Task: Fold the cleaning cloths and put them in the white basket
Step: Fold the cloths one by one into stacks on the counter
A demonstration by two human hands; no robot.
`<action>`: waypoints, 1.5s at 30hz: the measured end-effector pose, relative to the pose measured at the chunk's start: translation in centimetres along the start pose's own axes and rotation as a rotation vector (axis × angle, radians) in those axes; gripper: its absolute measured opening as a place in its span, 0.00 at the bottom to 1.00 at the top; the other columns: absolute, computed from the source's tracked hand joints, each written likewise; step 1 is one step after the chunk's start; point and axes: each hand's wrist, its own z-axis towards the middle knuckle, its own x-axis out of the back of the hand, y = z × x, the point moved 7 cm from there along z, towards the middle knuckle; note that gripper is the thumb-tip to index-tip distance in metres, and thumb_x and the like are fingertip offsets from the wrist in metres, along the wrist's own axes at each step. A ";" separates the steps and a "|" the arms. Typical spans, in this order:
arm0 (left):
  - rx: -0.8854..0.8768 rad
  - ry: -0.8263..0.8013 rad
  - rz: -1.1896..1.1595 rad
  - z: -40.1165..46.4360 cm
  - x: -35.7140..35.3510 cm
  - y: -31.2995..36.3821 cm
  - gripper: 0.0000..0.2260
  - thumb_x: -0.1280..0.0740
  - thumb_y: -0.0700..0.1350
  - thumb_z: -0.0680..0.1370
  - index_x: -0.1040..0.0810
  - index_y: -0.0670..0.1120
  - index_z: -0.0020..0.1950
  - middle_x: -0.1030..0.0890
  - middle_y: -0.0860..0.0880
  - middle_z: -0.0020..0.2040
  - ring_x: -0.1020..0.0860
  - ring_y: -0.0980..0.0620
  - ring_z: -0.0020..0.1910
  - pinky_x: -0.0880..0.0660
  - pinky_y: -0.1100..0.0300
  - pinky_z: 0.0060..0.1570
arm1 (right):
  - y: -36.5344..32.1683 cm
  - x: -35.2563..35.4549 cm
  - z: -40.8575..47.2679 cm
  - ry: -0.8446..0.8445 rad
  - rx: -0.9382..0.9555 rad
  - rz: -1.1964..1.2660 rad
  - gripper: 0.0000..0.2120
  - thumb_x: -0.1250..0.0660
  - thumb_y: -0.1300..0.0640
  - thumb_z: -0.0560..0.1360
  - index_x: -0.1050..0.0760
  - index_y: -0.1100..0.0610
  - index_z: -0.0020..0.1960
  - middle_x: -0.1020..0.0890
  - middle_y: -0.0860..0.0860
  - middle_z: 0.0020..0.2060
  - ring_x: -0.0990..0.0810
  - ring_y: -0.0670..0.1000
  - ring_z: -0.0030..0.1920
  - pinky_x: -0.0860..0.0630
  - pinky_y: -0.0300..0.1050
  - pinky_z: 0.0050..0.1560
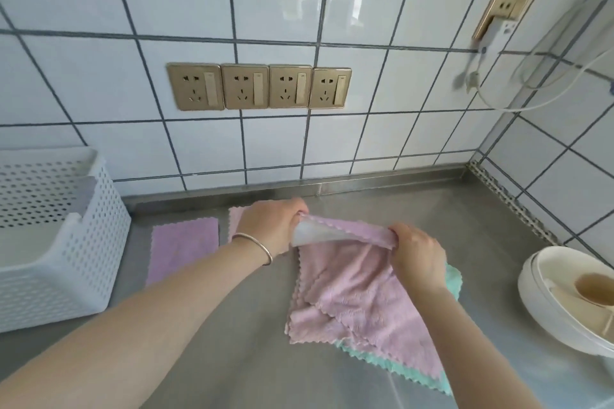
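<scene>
A pink cleaning cloth (352, 295) lies on the steel counter with its far edge lifted. My left hand (269, 222) pinches the lifted edge at its left corner, where the white underside shows. My right hand (417, 251) grips the same edge at its right corner. A teal cloth (395, 365) lies flat under the pink one, showing at the front and right. A purple cloth (182, 249) lies flat to the left, and another pink cloth (236, 214) shows behind my left wrist. The white perforated basket (96, 242) stands at the far left.
A white bowl-shaped appliance (545, 305) with a beige spoon inside sits at the right edge. Four gold wall sockets (259, 86) are on the tiled wall behind. A white plug and cable (491, 43) hang at the upper right. The steel counter (252, 352) meets tiled walls behind and right.
</scene>
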 end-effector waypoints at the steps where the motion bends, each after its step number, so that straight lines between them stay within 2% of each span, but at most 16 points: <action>1: 0.027 0.004 0.010 -0.5 1.2 -1.4 0.09 0.40 0.48 0.77 0.25 0.54 0.55 0.17 0.49 0.50 0.21 0.44 0.50 0.29 0.56 0.43 | -0.1 0.3 0.3 -0.066 -0.042 0.004 0.13 0.41 0.69 0.65 0.22 0.57 0.42 0.18 0.57 0.32 0.21 0.61 0.32 0.36 0.42 0.30; 4: 0.120 0.043 -0.010 -2.2 4.7 -6.1 0.10 0.42 0.49 0.78 0.23 0.56 0.53 0.17 0.50 0.52 0.21 0.44 0.52 0.26 0.55 0.48 | -2.5 0.3 1.1 -0.350 0.014 0.092 0.16 0.41 0.66 0.70 0.23 0.52 0.51 0.18 0.56 0.41 0.22 0.60 0.42 0.32 0.44 0.35; 6: 0.160 0.088 -0.028 -3.3 6.8 -9.2 0.10 0.42 0.49 0.79 0.22 0.57 0.53 0.17 0.50 0.52 0.21 0.45 0.51 0.25 0.54 0.48 | -4.7 0.5 1.6 -0.448 0.046 0.168 0.12 0.41 0.64 0.72 0.23 0.49 0.45 0.20 0.51 0.36 0.23 0.56 0.41 0.31 0.44 0.35; 9: 0.238 0.164 -0.060 -5.3 10.6 -13.5 0.09 0.39 0.48 0.77 0.20 0.55 0.52 0.16 0.49 0.51 0.20 0.43 0.51 0.24 0.52 0.49 | -9.0 1.4 2.3 -0.409 0.076 0.234 0.13 0.39 0.58 0.76 0.24 0.46 0.36 0.22 0.49 0.31 0.24 0.56 0.38 0.32 0.44 0.33; 12: 0.316 0.295 -0.170 -7.8 14.3 -16.5 0.07 0.37 0.47 0.76 0.19 0.53 0.48 0.15 0.49 0.47 0.19 0.45 0.48 0.25 0.55 0.50 | -12.7 2.4 2.3 -0.301 0.092 0.309 0.11 0.39 0.55 0.77 0.21 0.49 0.56 0.16 0.53 0.46 0.20 0.57 0.48 0.26 0.46 0.43; 16: 0.391 0.394 -0.323 -13.1 17.2 -18.2 0.05 0.35 0.42 0.76 0.20 0.47 0.49 0.21 0.54 0.36 0.24 0.52 0.36 0.31 0.64 0.40 | -16.4 3.7 0.3 -0.285 0.200 0.430 0.13 0.37 0.59 0.77 0.21 0.50 0.59 0.16 0.51 0.52 0.19 0.52 0.47 0.29 0.40 0.42; 20: 0.367 0.145 -0.368 -20.5 14.2 -19.0 0.08 0.37 0.41 0.77 0.25 0.55 0.43 0.24 0.56 0.29 0.26 0.65 0.32 0.33 0.75 0.33 | -17.2 1.1 -4.3 -0.591 0.253 0.406 0.15 0.37 0.61 0.77 0.21 0.47 0.58 0.16 0.49 0.50 0.18 0.48 0.45 0.30 0.35 0.38; 23: 0.419 -0.110 -0.375 -26.4 9.2 -20.0 0.11 0.37 0.44 0.77 0.28 0.61 0.42 0.21 0.53 0.36 0.28 0.59 0.32 0.35 0.71 0.34 | -17.0 -2.6 -9.3 -0.869 0.298 0.349 0.16 0.38 0.62 0.77 0.22 0.46 0.59 0.18 0.42 0.42 0.24 0.31 0.33 0.31 0.27 0.35; 26: 0.478 -0.306 -0.413 -31.1 4.1 -20.1 0.11 0.37 0.44 0.78 0.28 0.61 0.42 0.23 0.59 0.31 0.30 0.60 0.30 0.36 0.70 0.32 | -15.7 -6.7 -14.7 -1.097 0.295 0.245 0.15 0.40 0.59 0.77 0.21 0.40 0.48 0.26 0.41 0.32 0.30 0.39 0.29 0.36 0.31 0.30; 27: 0.499 -0.376 -0.424 -32.3 2.5 -20.0 0.11 0.38 0.44 0.78 0.28 0.59 0.39 0.25 0.63 0.30 0.30 0.62 0.30 0.36 0.71 0.32 | -15.2 -7.9 -16.1 -1.150 0.301 0.205 0.15 0.40 0.58 0.77 0.23 0.41 0.38 0.29 0.45 0.29 0.33 0.42 0.29 0.38 0.36 0.31; 29: 0.531 -0.510 -0.442 -34.2 -0.1 -19.9 0.12 0.39 0.45 0.79 0.28 0.60 0.38 0.25 0.68 0.30 0.29 0.66 0.30 0.35 0.72 0.33 | -14.5 -9.6 -18.5 -1.247 0.310 0.111 0.12 0.40 0.58 0.75 0.32 0.52 0.33 0.34 0.48 0.26 0.35 0.43 0.29 0.41 0.40 0.31; 33: 0.572 -0.692 -0.491 -35.9 -3.2 -20.9 0.11 0.38 0.46 0.78 0.27 0.59 0.38 0.23 0.61 0.32 0.30 0.64 0.33 0.36 0.73 0.36 | -13.6 -11.0 -20.9 -1.388 0.262 0.046 0.18 0.39 0.59 0.74 0.40 0.52 0.28 0.33 0.46 0.22 0.36 0.40 0.23 0.42 0.34 0.26; 37: 0.697 -0.558 -0.553 -34.6 -4.4 -22.4 0.12 0.38 0.44 0.78 0.27 0.55 0.36 0.26 0.57 0.30 0.32 0.60 0.31 0.36 0.68 0.34 | -13.2 -12.9 -20.7 -1.384 0.118 0.120 0.17 0.38 0.57 0.76 0.38 0.52 0.30 0.32 0.46 0.26 0.34 0.44 0.28 0.40 0.35 0.28; 39: 0.811 -0.431 -0.622 -34.1 -5.1 -23.5 0.12 0.38 0.42 0.78 0.26 0.53 0.35 0.26 0.55 0.28 0.31 0.55 0.30 0.34 0.62 0.34 | -13.5 -13.8 -19.9 -1.296 -0.049 0.277 0.09 0.37 0.56 0.77 0.26 0.55 0.38 0.24 0.52 0.34 0.29 0.48 0.34 0.35 0.35 0.30; 41: 0.917 -0.320 -0.660 -33.7 -5.9 -24.8 0.11 0.38 0.42 0.78 0.24 0.52 0.37 0.24 0.52 0.29 0.28 0.51 0.31 0.29 0.55 0.36 | -13.7 -14.6 -18.7 -1.147 -0.202 0.404 0.12 0.36 0.54 0.76 0.22 0.63 0.49 0.21 0.58 0.40 0.25 0.52 0.38 0.34 0.38 0.33; 45: 0.980 -0.197 -0.543 -31.4 -6.8 -26.2 0.07 0.38 0.45 0.78 0.26 0.49 0.40 0.24 0.48 0.34 0.27 0.47 0.37 0.33 0.56 0.39 | -14.5 -16.0 -17.3 -0.974 -0.277 0.449 0.13 0.37 0.55 0.77 0.28 0.57 0.34 0.26 0.52 0.29 0.27 0.52 0.34 0.38 0.42 0.31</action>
